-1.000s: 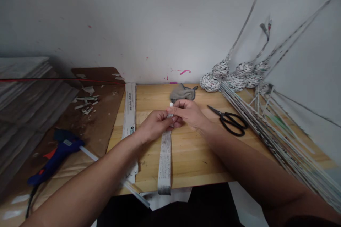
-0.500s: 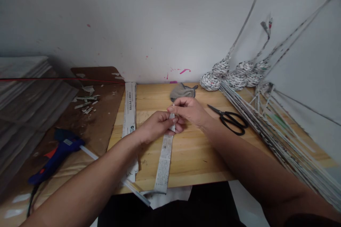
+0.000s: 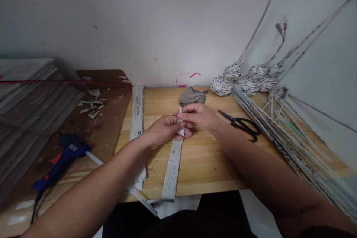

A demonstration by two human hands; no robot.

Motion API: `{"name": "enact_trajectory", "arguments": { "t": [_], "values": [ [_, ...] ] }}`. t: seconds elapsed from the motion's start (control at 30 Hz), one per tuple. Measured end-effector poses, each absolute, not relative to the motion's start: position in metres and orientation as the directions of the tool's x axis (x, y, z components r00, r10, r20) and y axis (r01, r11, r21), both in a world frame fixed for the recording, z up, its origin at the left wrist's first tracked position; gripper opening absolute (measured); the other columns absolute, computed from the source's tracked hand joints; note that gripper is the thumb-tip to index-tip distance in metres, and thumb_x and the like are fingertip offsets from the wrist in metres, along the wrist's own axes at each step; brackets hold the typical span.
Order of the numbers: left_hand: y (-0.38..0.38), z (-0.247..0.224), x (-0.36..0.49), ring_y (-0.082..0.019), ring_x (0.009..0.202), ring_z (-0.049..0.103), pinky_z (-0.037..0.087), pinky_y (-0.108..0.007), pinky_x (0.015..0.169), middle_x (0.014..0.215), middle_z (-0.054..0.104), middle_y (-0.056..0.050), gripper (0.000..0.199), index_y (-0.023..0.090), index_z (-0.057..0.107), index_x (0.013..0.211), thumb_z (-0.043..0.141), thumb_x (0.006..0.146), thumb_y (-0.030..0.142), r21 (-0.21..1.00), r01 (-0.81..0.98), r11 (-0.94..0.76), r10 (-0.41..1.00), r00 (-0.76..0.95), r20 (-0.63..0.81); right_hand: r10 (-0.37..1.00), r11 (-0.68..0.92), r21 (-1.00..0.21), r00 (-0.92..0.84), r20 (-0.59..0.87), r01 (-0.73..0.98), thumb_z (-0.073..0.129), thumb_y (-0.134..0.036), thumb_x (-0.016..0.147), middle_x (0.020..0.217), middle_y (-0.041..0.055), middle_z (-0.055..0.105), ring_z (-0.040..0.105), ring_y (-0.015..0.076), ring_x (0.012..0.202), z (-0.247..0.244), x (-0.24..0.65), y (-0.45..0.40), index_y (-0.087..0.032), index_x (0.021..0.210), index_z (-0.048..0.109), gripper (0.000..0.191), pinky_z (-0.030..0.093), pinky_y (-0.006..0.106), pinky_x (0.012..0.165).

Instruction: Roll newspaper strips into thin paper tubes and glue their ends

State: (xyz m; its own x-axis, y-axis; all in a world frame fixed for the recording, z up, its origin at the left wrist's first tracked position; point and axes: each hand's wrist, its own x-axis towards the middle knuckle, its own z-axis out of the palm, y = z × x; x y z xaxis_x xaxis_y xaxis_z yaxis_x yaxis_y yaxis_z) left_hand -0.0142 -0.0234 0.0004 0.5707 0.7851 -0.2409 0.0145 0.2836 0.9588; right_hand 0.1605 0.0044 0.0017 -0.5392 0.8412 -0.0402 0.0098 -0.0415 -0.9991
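A long newspaper strip (image 3: 172, 169) hangs from my fingers across the wooden table to its front edge, its upper end rolled or folded to a narrow point. My left hand (image 3: 164, 129) pinches it from the left, thumb on top. Around the pointed end, my right hand (image 3: 198, 116) closes with thumb and forefinger. The two hands touch or nearly touch, and some fingers are hidden behind the paper. Just beyond them lies a grey cloth (image 3: 192, 96). Black-handled scissors (image 3: 244, 124) rest right of my right hand.
A stack of newspaper strips (image 3: 136, 111) lies left of my hands. Further left are a blue glue gun (image 3: 63, 161), paper scraps (image 3: 93, 108) and a newspaper pile (image 3: 30, 100). Rolled paper sticks (image 3: 267, 134) and woven gourd-like shapes (image 3: 221, 86) occupy the right side.
My right thumb and fingers have shifted slightly down around the pointed end of the strip. The whole view has moved a little; the other things stay in place.
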Motion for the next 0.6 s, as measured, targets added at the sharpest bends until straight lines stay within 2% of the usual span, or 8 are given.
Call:
{"name": "enact_trajectory", "arguments": {
  "t": [0.2, 0.4, 0.5, 0.6],
  "values": [
    [-0.0229, -0.0026, -0.0136, -0.018, 0.091, 0.066, 0.049, -0.031, 0.08, 0.092, 0.074, -0.01, 0.035, 0.016, 0.073, 0.101, 0.064, 0.083, 0.045, 0.957, 0.063, 0.284, 0.745, 0.613, -0.261, 0.862, -0.139, -0.988, -0.501, -0.084, -0.073, 0.076, -0.04, 0.073, 0.05, -0.0042, 0.059, 0.048, 0.0061, 0.035, 0.0009, 0.158, 0.0025, -0.015, 0.072, 0.06, 0.03, 0.034, 0.016, 0.033],
    [-0.0228, -0.0064, -0.0131, -0.019, 0.092, 0.067, 0.049, -0.033, 0.084, 0.095, 0.074, -0.011, 0.035, 0.016, 0.072, 0.102, 0.062, 0.085, 0.045, 0.964, 0.072, 0.258, 0.733, 0.635, -0.243, 0.865, -0.184, -0.978, -0.489, -0.114, -0.098, 0.08, -0.04, 0.069, 0.045, -0.0057, 0.057, 0.045, 0.0059, 0.031, 0.0024, 0.1561, 0.0005, -0.017, 0.067, 0.054, 0.035, 0.03, 0.015, 0.029],
    [-0.0236, -0.0057, -0.0129, -0.019, 0.091, 0.067, 0.049, -0.034, 0.085, 0.093, 0.074, -0.011, 0.036, 0.015, 0.072, 0.101, 0.062, 0.085, 0.046, 0.966, 0.06, 0.253, 0.73, 0.643, -0.232, 0.851, -0.191, -0.977, -0.513, -0.115, -0.098, 0.078, -0.043, 0.071, 0.044, -0.0071, 0.055, 0.046, 0.0078, 0.03, 0.0029, 0.1559, -0.0007, -0.019, 0.069, 0.05, 0.037, 0.031, 0.017, 0.029],
    [-0.0237, -0.0044, -0.0136, -0.02, 0.092, 0.067, 0.049, -0.034, 0.086, 0.092, 0.074, -0.011, 0.037, 0.016, 0.073, 0.1, 0.063, 0.084, 0.047, 0.961, 0.043, 0.273, 0.738, 0.632, -0.238, 0.808, -0.172, -0.983, -0.58, -0.101, -0.067, 0.072, -0.044, 0.076, 0.043, -0.0076, 0.053, 0.049, 0.0083, 0.033, 0.005, 0.1581, 0.0005, -0.017, 0.074, 0.055, 0.032, 0.034, 0.017, 0.032]
  ]
}}
